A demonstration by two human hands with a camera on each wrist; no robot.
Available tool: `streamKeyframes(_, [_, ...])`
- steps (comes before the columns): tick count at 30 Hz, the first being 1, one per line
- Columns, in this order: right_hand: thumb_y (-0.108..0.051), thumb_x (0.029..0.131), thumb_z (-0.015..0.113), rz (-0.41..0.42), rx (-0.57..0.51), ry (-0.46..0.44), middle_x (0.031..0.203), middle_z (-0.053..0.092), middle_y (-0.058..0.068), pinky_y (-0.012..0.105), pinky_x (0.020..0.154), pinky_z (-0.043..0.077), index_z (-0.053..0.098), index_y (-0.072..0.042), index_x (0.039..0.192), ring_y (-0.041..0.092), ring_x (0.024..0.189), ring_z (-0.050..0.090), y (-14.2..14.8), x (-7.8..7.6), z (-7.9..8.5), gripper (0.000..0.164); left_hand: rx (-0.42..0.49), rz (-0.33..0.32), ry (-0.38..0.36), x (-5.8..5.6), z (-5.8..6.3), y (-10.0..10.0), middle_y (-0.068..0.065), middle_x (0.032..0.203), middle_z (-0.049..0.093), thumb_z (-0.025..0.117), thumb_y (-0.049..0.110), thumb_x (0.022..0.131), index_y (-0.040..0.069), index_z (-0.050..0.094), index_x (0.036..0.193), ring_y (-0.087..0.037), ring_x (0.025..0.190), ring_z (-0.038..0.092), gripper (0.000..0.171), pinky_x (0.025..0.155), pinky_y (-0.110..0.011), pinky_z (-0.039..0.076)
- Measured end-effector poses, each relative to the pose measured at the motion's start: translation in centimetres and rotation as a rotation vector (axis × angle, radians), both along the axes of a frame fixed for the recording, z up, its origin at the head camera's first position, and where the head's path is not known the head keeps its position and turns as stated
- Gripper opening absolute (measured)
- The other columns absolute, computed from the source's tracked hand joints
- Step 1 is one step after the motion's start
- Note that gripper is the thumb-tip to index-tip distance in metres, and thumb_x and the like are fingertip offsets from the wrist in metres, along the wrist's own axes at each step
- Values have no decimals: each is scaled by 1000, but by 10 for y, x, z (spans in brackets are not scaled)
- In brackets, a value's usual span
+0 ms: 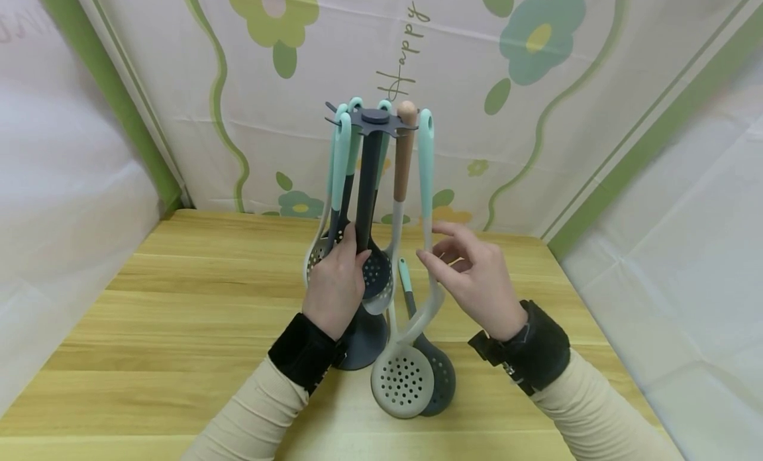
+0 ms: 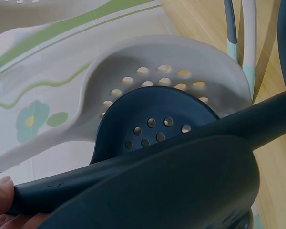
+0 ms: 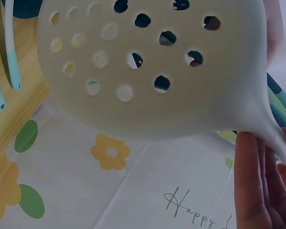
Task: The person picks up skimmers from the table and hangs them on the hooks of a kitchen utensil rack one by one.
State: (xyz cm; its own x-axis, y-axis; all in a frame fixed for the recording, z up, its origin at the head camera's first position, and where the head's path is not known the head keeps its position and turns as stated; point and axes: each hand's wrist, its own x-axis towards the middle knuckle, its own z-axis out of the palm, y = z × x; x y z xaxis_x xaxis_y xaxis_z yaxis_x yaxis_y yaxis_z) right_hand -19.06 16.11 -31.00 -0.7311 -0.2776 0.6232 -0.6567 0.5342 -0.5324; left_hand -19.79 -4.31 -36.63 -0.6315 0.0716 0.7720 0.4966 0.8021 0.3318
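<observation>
A dark utensil stand [image 1: 374, 120] rises from the wooden table, its round base partly behind my left wrist. My left hand [image 1: 336, 279] grips its post. My right hand [image 1: 473, 269] pinches the pale shaft of a skimmer with a teal handle [image 1: 426, 156]. That handle's top is right beside a hook on the stand; whether it hangs there I cannot tell. The skimmer's perforated head [image 3: 148, 62] fills much of the right wrist view. Other utensils hang round the post, among them a wooden-handled grey skimmer [image 2: 162, 50] and a dark perforated one [image 2: 148, 119].
On the table [image 1: 197, 328], to the right of the base, lie a pale skimmer [image 1: 403, 381] and a dark perforated utensil [image 1: 442, 378], overlapping. Flower-printed cloth [image 1: 334, 44] stands behind the table, and white cloth walls flank both sides.
</observation>
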Motion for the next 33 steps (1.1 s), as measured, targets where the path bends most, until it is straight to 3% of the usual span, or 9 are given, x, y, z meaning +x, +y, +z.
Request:
streamKeyframes(21, [-7,86,75,-2,-9,-47,83,74,13,25,61,59,65,1,118,20,69,71,-15,-5,-9,34,-24,15,-7,0,-1,0,-22,91,68,62,8,98,-12,49,130,-31,77,72,40,65,-37,61])
streamKeyframes(33, [-4,86,74,-28,28,164,83,72,16,35,58,61,63,2,120,23,64,71,-22,-21,-29,37,-17,27,-13,0,-1,1,-22,93,68,62,6,97,-11,49,130,-32,77,72,39,65,-38,61])
